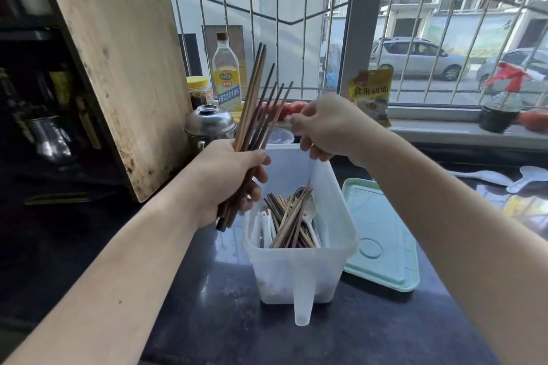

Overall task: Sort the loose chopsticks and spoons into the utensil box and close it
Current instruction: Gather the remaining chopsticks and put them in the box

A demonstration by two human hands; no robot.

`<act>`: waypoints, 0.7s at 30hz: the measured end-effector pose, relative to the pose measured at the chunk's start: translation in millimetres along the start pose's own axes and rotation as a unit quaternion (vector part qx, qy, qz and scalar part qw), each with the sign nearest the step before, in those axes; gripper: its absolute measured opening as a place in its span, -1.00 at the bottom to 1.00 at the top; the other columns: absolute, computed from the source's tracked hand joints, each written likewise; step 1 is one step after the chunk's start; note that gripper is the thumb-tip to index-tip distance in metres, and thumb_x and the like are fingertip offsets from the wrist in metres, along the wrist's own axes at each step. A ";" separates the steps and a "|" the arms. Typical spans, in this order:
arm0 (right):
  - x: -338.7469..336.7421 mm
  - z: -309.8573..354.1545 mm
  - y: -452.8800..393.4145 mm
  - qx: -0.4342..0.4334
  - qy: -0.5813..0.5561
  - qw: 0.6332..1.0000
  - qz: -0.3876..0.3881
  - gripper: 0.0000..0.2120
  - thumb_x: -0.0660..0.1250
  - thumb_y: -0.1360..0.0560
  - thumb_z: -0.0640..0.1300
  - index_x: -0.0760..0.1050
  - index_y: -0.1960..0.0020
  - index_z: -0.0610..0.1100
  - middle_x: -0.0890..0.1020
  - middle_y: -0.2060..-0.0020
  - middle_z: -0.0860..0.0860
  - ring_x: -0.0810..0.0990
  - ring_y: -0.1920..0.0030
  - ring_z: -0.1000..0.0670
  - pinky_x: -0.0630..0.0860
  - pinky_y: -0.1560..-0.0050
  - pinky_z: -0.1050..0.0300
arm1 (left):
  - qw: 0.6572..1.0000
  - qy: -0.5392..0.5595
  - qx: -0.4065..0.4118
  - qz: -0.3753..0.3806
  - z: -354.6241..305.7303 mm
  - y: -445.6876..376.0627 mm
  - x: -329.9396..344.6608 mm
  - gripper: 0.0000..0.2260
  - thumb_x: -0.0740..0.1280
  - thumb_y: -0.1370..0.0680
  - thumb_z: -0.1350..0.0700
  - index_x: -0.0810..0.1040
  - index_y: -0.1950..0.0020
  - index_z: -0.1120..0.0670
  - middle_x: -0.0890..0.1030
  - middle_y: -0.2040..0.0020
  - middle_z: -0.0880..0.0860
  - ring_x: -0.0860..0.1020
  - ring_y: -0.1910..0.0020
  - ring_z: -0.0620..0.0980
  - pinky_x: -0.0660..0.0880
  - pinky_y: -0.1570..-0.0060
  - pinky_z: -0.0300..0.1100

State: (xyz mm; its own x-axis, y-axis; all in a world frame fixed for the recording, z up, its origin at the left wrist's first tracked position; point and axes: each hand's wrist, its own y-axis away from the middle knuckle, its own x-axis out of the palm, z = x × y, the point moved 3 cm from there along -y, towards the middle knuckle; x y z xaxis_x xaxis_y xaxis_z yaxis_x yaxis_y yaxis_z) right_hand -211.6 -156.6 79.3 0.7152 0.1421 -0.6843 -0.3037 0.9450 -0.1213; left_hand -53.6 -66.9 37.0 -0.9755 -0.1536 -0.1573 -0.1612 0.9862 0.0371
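A translucent white utensil box stands open on the dark counter, with several chopsticks and spoons lying inside. Its pale green lid lies flat to the right of the box. My left hand grips a bundle of brown chopsticks, held upright just left of the box. My right hand hovers above the box's far edge, fingertips pinched near the tips of the bundle; whether it holds one chopstick I cannot tell. Two white spoons lie on the counter at the far right.
A wooden cutting board leans at the left. Behind the box stand a steel pot, an oil bottle, a jar and a plastic tub lid. A yellow packet and a dark spray bottle sit on the windowsill.
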 end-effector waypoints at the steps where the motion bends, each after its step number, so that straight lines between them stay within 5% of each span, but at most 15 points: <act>1: -1.4 4.2 4.7 -0.005 -0.070 0.998 0.009 -0.70 0.28 -0.65 0.01 0.59 -0.03 -0.23 0.68 0.23 -0.13 0.62 0.44 0.02 0.54 0.46 0.21 | 1.000 0.017 -0.006 0.021 -2.3 2.1 2.6 -0.85 0.29 -0.68 0.15 0.56 -0.06 0.23 0.57 0.32 0.11 0.48 0.52 0.01 0.36 0.56 -0.19; 6: 12.6 5.9 14.3 -0.003 -0.251 0.966 0.065 -0.72 0.32 -0.64 -0.04 0.60 -0.06 -0.27 0.64 0.20 -0.12 0.58 0.36 0.01 0.53 0.38 0.18 | 0.993 0.066 -0.020 0.099 -14.5 9.8 13.0 -0.83 0.28 -0.68 0.15 0.59 -0.08 0.23 0.69 0.21 0.15 0.58 0.44 0.07 0.46 0.52 -0.16; 10: -0.9 -1.0 12.9 0.022 -0.360 0.931 -0.058 -0.80 0.28 -0.66 -0.15 0.58 0.00 -0.28 0.61 0.32 -0.11 0.58 0.43 0.02 0.61 0.38 0.17 | 0.999 0.014 -0.018 0.047 -11.0 10.4 2.9 -0.86 0.28 -0.69 0.14 0.55 -0.11 0.21 0.73 0.14 0.19 0.67 0.35 0.14 0.52 0.49 -0.12; 15: -7.9 -20.7 -0.7 -0.029 -0.093 0.961 -0.260 -0.74 0.32 -0.62 -0.15 0.39 -0.27 -0.18 0.62 0.18 -0.15 0.69 0.29 -0.16 0.68 0.24 -0.08 | 0.987 -0.120 0.032 -0.103 0.5 0.7 -22.1 -0.88 0.25 -0.69 0.15 0.53 -0.06 0.18 0.63 0.33 0.15 0.45 0.58 0.02 0.37 0.58 -0.22; 18: 16.6 -19.3 -0.6 -0.030 0.044 0.982 -0.179 -0.46 0.28 -0.59 -0.24 0.17 -0.49 -0.02 0.56 0.14 -0.13 0.68 0.27 -0.17 0.67 0.25 -0.12 | 0.988 -0.110 0.035 -0.101 2.3 -0.6 -20.4 -0.86 0.26 -0.69 0.16 0.53 -0.07 0.24 0.52 0.44 0.07 0.32 0.61 -0.02 0.26 0.60 -0.27; 21: 43.7 -16.2 5.8 0.002 0.204 0.978 -0.044 -0.90 0.21 -0.55 -0.30 0.48 -0.01 -0.20 0.61 0.20 -0.14 0.67 0.25 -0.14 0.65 0.23 0.00 | 0.995 -0.071 0.017 -0.069 3.1 1.0 -9.4 -0.84 0.26 -0.69 0.15 0.54 -0.07 0.24 0.46 0.40 0.07 0.29 0.57 -0.05 0.23 0.60 -0.28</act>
State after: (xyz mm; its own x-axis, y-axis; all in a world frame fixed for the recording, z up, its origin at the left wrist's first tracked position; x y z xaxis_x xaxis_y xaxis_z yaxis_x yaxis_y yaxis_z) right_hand -192.3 -149.6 37.0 0.4283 -0.0692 -0.9010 -0.2489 0.9495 -0.1912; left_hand -44.1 -64.3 35.4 -0.9132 -0.2789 -0.2971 -0.2836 0.9585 -0.0280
